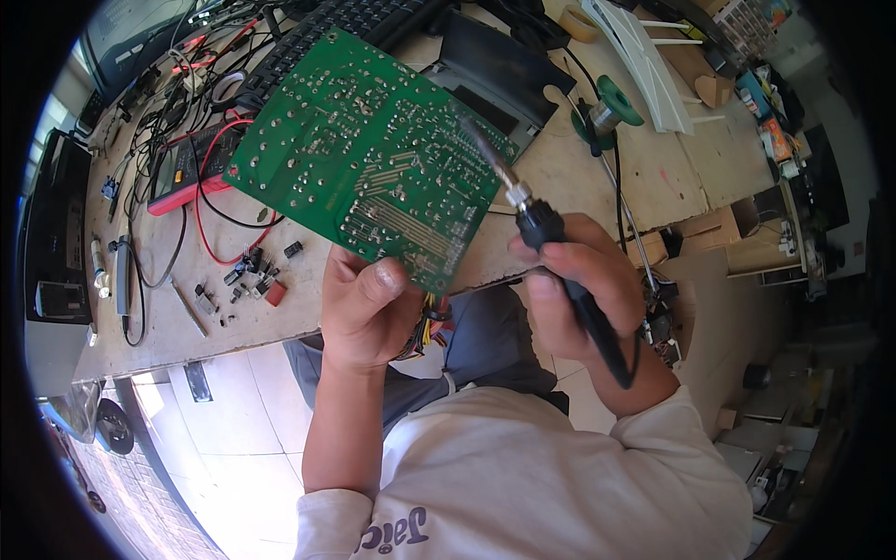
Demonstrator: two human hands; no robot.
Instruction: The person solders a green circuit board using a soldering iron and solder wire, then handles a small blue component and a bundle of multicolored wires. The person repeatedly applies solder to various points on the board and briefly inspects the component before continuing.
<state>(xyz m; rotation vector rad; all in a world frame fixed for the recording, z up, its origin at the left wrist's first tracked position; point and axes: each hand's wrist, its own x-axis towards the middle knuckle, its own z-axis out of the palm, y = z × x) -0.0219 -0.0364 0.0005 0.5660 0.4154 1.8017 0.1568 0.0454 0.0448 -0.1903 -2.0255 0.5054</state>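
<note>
My left hand (371,301) grips the near edge of a green printed circuit board (329,154), thumb on its face. The solder side, dotted with joints and tinned tracks, is turned up towards me. A bundle of coloured wires (425,332) hangs beneath the board by that hand. In my right hand (588,280) is a soldering iron (539,220), held by its black handle. Its tip points up and left over the board's right part; I cannot tell whether it touches. Several loose electronic components (255,273) lie on the wooden table (294,308) left of my left hand.
A red multimeter (189,171) with leads lies behind the board's left corner, near tangled cables (150,133). A keyboard (301,49) is at the back. To the right stand a green solder spool (616,101) and a white slatted part (647,70). The table's front edge runs below the board.
</note>
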